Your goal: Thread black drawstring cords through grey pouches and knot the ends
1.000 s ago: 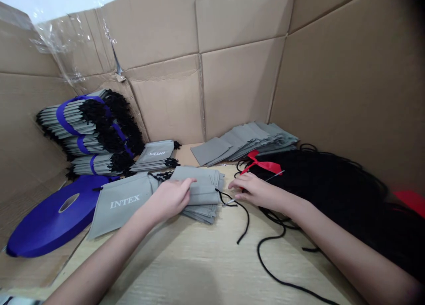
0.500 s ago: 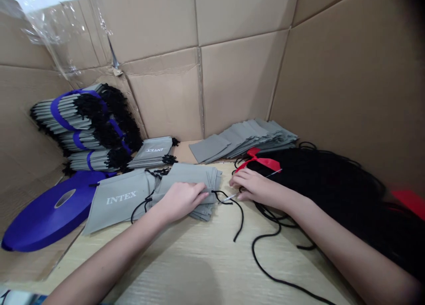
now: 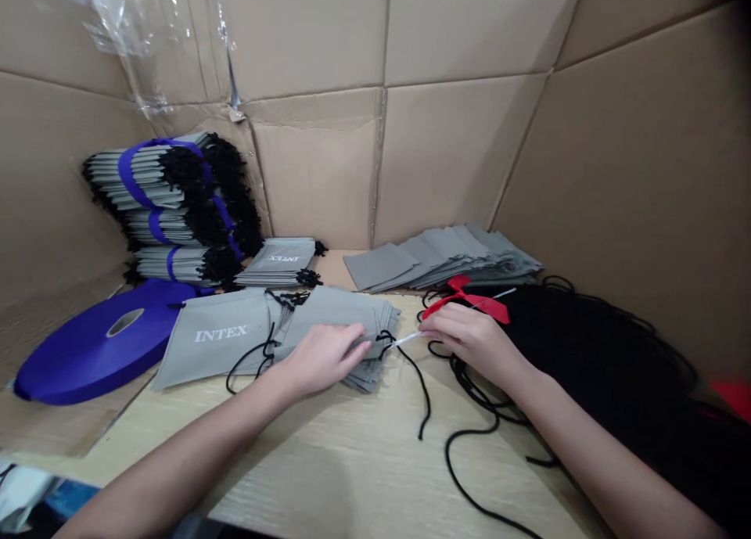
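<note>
— Grey drawstring bag (image 3: 334,308), where?
— Under left-hand fingers (image 3: 346,350), pinned flat for steadiness; any pinch hidden.
— And right-hand fingers (image 3: 454,328)?
— Together, clamped on a white threading needle (image 3: 404,340), tip just beside the hem.

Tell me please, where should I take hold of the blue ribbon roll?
Pinch the blue ribbon roll at its near rim, coming from the front with the left hand: it lies flat, that rim is free, and a grey INTEX bag crowds its right side.
</note>
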Motion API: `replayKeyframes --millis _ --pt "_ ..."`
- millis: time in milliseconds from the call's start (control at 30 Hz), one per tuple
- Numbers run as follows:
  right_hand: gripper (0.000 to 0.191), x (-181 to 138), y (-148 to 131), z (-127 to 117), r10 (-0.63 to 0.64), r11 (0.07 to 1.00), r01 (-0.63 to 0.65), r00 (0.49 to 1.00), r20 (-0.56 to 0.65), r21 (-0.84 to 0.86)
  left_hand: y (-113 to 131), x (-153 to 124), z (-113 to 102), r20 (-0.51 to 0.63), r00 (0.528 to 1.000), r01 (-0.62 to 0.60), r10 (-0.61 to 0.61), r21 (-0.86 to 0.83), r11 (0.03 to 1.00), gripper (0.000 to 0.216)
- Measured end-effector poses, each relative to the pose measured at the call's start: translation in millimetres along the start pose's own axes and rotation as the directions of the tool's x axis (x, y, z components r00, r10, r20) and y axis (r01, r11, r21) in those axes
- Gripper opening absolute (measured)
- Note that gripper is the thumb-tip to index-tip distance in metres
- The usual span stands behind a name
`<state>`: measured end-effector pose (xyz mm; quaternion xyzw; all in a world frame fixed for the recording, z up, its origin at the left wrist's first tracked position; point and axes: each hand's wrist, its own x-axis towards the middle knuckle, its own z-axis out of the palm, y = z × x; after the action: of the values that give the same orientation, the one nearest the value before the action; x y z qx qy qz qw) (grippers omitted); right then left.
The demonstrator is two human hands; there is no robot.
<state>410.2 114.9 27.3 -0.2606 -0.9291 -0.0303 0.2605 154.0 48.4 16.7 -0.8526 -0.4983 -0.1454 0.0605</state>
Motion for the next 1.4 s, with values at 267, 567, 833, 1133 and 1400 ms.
replayKeyframes --millis 267,567,833,1133,1400 --pt "0.017 -6.8 3.5 -2.6 -0.125 0.988 0.108 0.979 -0.161 -0.11 -4.5 -12.0 -9.4 -0.096 0.993 -0.073 0.061 -0.125 0.989 0.029" --pt "0.018 -5.0 -4.6 4.4 -0.311 0.948 0.272 0.906 -0.287 -0.167 -3.5 -12.9 -6.7 -0.088 0.989 -0.126 0.119 -0.079 0.989 0.025" --pt "0.019 -0.7 -22.5 5.7 -0.355 0.93 0.303 0.889 -0.29 -0.209 -1.4 -13.8 -7.1 -0.106 0.991 -0.092 0.078 -0.131 0.987 0.023" --pt "0.023 0.0 -24.0 6.7 -0.343 0.937 0.298 0.884 -0.318 -0.182 -1.4 -18.1 -9.0 -0.148 0.987 -0.092 0.062 -0.21 0.973 0.018" --pt "0.018 3.5 -29.0 4.9 -0.302 0.953 0.297 0.897 -0.322 -0.064 -2.9 -20.0 -10.5 -0.125 0.99 -0.093 0.06 -0.281 0.955 0.021"
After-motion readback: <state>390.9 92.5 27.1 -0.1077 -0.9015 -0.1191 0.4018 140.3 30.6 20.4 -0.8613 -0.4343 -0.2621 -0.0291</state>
